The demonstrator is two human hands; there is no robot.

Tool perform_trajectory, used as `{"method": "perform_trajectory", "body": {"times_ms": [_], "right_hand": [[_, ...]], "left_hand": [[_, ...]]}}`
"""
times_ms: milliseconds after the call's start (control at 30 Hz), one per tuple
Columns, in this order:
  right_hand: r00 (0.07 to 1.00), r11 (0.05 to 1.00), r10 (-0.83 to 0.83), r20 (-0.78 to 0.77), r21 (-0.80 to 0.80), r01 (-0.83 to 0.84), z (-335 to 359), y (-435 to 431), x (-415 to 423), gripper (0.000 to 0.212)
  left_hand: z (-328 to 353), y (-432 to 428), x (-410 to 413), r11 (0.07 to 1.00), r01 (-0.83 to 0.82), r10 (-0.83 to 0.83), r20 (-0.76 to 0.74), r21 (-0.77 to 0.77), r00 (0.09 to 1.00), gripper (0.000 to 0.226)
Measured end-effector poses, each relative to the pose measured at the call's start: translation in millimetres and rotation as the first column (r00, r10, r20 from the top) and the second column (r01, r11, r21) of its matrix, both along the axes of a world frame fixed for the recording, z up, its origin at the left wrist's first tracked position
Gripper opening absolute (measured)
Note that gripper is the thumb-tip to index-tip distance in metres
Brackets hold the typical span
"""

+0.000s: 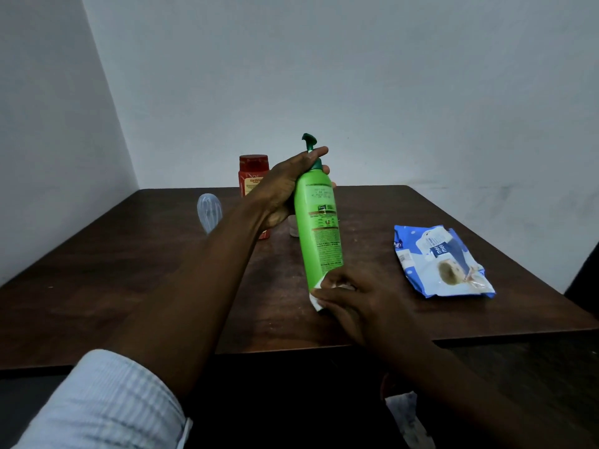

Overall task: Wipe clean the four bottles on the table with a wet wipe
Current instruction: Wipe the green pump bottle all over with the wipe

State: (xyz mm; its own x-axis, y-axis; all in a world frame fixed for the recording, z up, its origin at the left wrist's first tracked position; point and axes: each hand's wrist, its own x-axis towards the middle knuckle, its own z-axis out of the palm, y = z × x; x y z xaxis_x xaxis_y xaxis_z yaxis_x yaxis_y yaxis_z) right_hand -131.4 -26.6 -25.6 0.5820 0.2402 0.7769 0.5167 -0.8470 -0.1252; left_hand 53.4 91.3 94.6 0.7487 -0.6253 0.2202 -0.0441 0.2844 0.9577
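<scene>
One person is sitting at a dark wooden table [129, 270] and working with both hands on one green pump bottle [319, 228], which is standing out in the middle of the view, slightly tilted, with its dark green pump head pointing up toward the wall. The left hand [282, 189] is gripping the bottle's shoulder just under the pump, fingers wrapping round the far side and the thumb lying along the near side. The right hand [359, 303] is curling round the bottle's base and pinching one white wet wipe [319, 294] against it; whether the base is touching the tabletop cannot be told. Behind the left hand, one red bottle [252, 171] with a red cap is standing upright near the table's far edge. To its left, one clear plastic bottle [209, 212] is showing, partly hidden by the forearm. One small clear container [294, 226] is peeking out just behind the green bottle, too hidden to name further. On the right, well apart from the bottles, one blue and white wet wipe pack [440, 260] is lying flat. One pale striped sleeve [107, 403] is covering the left upper arm.
</scene>
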Motion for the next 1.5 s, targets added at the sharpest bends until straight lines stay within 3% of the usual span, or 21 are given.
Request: {"method": "perform_trajectory", "body": {"times_ms": [200,533,767,1067,1167,1333,1500], "right_hand": [[0.998,0.972,0.032,-0.054,0.232,-0.019,-1,-12,-13,0.014],[0.965,0.871,-0.008,-0.263,0.472,0.136,9,-24,-14,0.026],[0.987,0.922,-0.047,-0.152,0.373,0.101,-2,-11,-18,0.014],[1.0,0.972,-0.023,-0.002,0.235,0.022,0,17,-12,0.014],[0.999,0.973,-0.041,0.027,0.227,0.034,19,18,0,0.013],[0.997,0.962,-0.055,0.052,0.269,0.039,66,11,33,0.011],[0.987,0.959,-0.13,0.098,0.263,0.1,110,5,61,0.012]], "left_hand": [[-4,0,-6,0.997,0.011,-0.014,-0.045,-0.079,0.999,0.038],[-8,0,-9,0.992,-0.04,0.033,-0.055,-0.117,0.998,0.038],[-11,-6,-11,0.995,-0.041,0.036,-0.048,-0.093,0.998,0.038],[-10,-9,-16,0.982,0.111,-0.128,-0.107,-0.15,0.986,0.046],[-7,-9,-19,0.972,0.162,-0.183,-0.109,-0.172,0.977,0.055],[-5,-7,-25,0.972,0.11,-0.137,-0.119,-0.21,0.983,0.062],[-5,-2,-28,0.934,0.185,-0.239,-0.15,-0.306,0.959,0.076]]}}
